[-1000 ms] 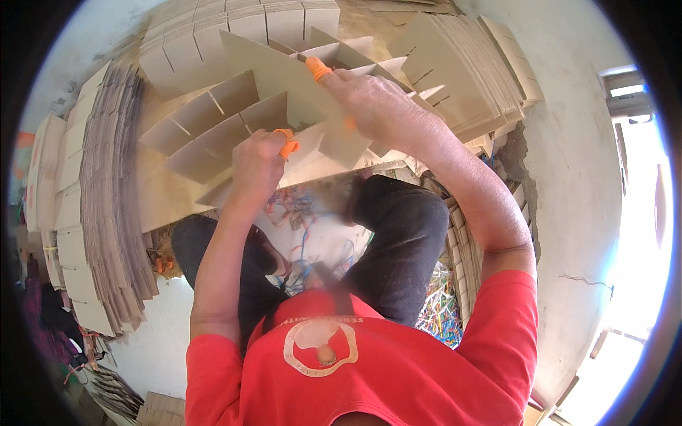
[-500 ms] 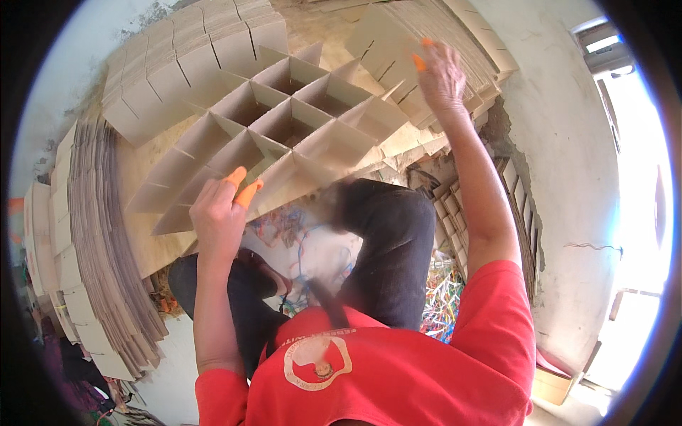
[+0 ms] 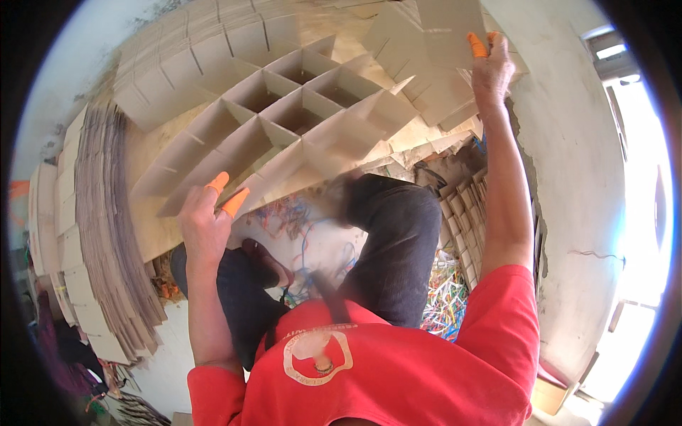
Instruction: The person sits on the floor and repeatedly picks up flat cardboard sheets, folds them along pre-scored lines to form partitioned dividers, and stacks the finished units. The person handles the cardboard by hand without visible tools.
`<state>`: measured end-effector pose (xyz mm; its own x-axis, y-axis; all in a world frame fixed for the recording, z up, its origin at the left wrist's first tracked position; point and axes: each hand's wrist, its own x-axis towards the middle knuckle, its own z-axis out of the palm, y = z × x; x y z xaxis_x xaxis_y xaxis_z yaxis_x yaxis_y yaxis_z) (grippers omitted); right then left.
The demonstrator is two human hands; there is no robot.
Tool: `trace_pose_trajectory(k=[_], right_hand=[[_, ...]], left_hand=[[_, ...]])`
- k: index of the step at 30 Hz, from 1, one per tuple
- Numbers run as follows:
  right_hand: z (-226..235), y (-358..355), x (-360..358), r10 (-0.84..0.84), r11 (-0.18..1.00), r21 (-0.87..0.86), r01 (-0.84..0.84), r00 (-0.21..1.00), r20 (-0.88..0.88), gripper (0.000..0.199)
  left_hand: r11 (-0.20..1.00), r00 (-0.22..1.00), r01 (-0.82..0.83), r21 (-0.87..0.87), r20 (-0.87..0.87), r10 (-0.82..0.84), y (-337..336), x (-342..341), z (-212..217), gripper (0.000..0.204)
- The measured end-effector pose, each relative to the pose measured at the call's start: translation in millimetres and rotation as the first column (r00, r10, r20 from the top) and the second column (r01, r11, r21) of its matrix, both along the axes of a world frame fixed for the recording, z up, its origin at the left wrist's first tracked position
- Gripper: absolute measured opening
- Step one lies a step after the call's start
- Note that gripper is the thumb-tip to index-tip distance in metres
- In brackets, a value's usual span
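A cardboard divider grid [image 3: 280,131] of slotted strips crossed into open cells stands on the board in front of me. My left hand [image 3: 206,220], with orange covers on two fingertips, pinches the near left end of a strip of this grid. At the far right, my right hand [image 3: 492,74], also with orange fingertip covers, grips the right edge of a flat cardboard sheet [image 3: 449,32]. That sheet is raised over a stack of slotted cardboard sheets [image 3: 405,53]. Part of my right hand's grip is hidden behind the sheet.
A thick row of slotted cardboard [image 3: 206,53] stands at the far left. Tall cardboard stacks [image 3: 106,213] line the left side. Tangled coloured straps [image 3: 446,298] lie on the floor beside my leg. A wall [image 3: 575,177] bounds the right, near more folded dividers [image 3: 465,220].
My right hand has moved right and farther away, lifting a cardboard sheet from the stack. My left hand has shifted slightly left and nearer along the grid.
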<state>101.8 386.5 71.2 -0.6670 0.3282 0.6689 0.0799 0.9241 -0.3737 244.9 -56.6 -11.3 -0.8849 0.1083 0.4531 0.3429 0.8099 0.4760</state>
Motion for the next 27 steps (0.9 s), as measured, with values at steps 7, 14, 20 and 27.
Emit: trace_pose_trajectory(k=[7, 14, 20, 27], right_hand=[[60, -138, 83, 0.642, 0.758, -0.141, -0.637, 0.766, -0.007, 0.042], [34, -197, 101, 0.822, 0.570, -0.236, -0.787, 0.547, 0.159, 0.045], [29, -211, 92, 0.861, 0.507, -0.179, -0.843, 0.487, 0.147, 0.043], [22, -216, 87, 0.892, 0.440, -0.201, -0.875, 0.401, 0.207, 0.041]], left_hand=[[0.999, 0.999, 0.022, 0.038, 0.026, -0.023, -17, 15, -18, 0.026], [0.997, 0.998, 0.050, 0.053, -0.031, -0.048, -15, 9, -32, 0.012], [1.000, 0.999, 0.027, 0.015, 0.034, -0.028, -16, 10, -22, 0.015], [0.999, 0.999, 0.029, 0.030, 0.035, -0.030, -20, 7, -26, 0.014]])
